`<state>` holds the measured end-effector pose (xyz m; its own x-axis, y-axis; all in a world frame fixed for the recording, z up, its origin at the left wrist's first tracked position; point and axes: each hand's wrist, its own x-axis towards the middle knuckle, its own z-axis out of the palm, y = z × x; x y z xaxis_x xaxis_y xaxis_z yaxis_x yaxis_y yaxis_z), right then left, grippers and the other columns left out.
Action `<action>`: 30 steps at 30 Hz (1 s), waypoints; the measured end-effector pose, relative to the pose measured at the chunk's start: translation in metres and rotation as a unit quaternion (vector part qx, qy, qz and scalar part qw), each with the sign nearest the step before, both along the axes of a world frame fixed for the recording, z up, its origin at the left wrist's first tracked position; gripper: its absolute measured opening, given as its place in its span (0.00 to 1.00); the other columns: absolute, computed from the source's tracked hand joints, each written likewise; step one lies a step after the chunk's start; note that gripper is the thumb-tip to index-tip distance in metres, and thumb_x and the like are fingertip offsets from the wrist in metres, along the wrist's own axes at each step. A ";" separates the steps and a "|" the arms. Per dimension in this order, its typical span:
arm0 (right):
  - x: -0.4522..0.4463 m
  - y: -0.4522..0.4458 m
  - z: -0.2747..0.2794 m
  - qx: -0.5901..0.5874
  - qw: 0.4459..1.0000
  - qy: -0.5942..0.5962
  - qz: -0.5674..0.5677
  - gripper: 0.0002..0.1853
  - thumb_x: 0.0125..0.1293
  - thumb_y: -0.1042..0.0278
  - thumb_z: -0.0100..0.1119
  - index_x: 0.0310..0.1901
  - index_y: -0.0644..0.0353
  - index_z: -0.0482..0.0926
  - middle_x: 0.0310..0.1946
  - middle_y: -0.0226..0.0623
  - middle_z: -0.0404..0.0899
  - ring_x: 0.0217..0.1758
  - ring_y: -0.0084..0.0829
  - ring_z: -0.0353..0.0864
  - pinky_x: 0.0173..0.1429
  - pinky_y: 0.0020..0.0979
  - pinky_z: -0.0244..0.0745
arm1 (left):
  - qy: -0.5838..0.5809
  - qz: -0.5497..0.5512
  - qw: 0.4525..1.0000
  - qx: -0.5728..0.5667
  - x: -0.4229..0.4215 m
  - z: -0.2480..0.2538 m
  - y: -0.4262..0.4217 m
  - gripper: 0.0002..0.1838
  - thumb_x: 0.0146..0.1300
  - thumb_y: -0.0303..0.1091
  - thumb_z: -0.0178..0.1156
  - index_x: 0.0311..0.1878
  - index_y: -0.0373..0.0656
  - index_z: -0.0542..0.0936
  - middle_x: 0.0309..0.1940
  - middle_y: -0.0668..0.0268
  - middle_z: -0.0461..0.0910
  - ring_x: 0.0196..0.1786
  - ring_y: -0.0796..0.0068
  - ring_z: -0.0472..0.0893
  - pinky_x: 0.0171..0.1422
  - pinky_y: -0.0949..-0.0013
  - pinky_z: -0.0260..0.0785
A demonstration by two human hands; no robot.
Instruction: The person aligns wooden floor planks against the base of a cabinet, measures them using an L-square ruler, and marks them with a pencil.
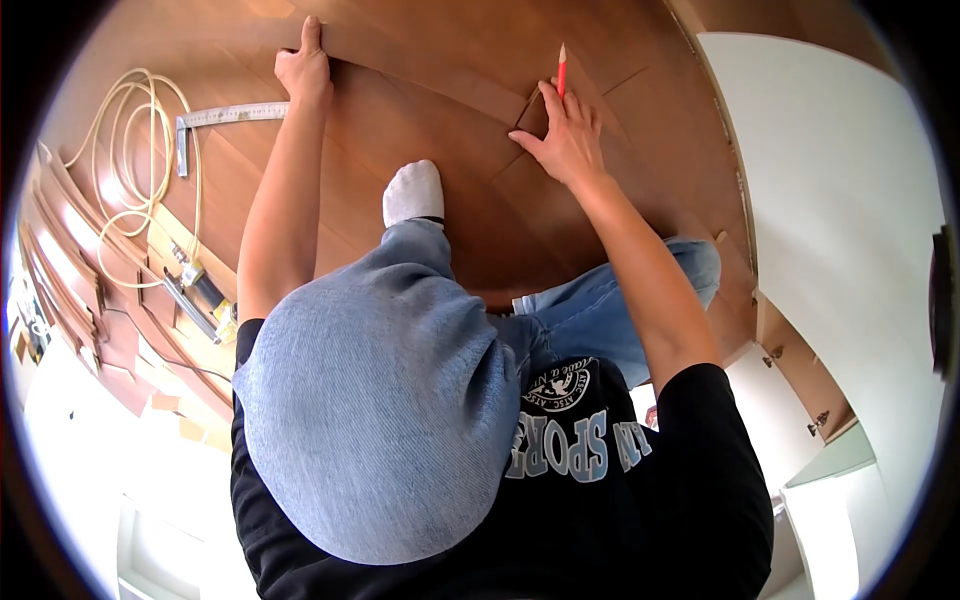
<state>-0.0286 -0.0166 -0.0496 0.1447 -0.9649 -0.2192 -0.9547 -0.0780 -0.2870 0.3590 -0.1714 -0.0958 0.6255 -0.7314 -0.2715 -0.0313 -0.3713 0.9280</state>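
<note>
My left hand is closed on the left end of a loose brown floor plank, with its thumb pointing up. My right hand rests at the plank's right end, thumb and forefinger spread along the edge. A red pencil is held between the fingers of this hand, its tip pointing up and away. To the left of my left forearm lies a metal square, partly hidden behind that arm.
A coiled cream hose leads to an air tool at the left, beside stacked planks. My socked foot stands on the brown floor. A large white panel borders the right side.
</note>
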 end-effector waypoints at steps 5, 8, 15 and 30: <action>0.005 0.008 -0.009 -0.031 0.999 -0.021 -0.013 0.50 0.66 0.35 0.76 0.83 0.51 0.67 0.81 0.43 0.69 0.84 0.49 0.62 0.86 0.62 0.51 | 0.013 -0.035 0.999 -0.020 0.001 -0.007 0.002 0.41 0.73 0.66 0.72 0.55 0.28 0.77 0.47 0.59 0.85 0.44 0.70 0.84 0.50 0.62 0.82; 0.006 0.016 -0.012 -0.057 0.998 -0.026 -0.002 0.48 0.65 0.37 0.76 0.81 0.50 0.69 0.81 0.41 0.69 0.84 0.48 0.62 0.86 0.63 0.49 | 0.098 -0.081 0.991 -0.033 0.005 -0.003 0.005 0.35 0.79 0.59 0.68 0.60 0.29 0.76 0.52 0.58 0.86 0.51 0.66 0.87 0.56 0.61 0.84; 0.008 0.017 -0.017 -0.074 0.997 -0.021 0.009 0.39 0.65 0.41 0.75 0.76 0.44 0.75 0.81 0.39 0.68 0.85 0.46 0.61 0.87 0.63 0.48 | 0.248 -0.164 0.954 0.036 0.018 0.018 0.012 0.31 0.82 0.49 0.67 0.67 0.27 0.72 0.66 0.53 0.83 0.69 0.61 0.85 0.76 0.63 0.81; 0.007 0.020 -0.019 -0.081 0.996 -0.023 0.020 0.37 0.66 0.43 0.75 0.75 0.41 0.77 0.83 0.36 0.68 0.85 0.45 0.61 0.87 0.61 0.47 | -0.099 -0.428 0.846 0.301 0.051 0.023 0.000 0.28 0.74 0.63 0.72 0.48 0.42 0.89 0.38 0.62 0.92 0.45 0.69 0.90 0.47 0.62 0.79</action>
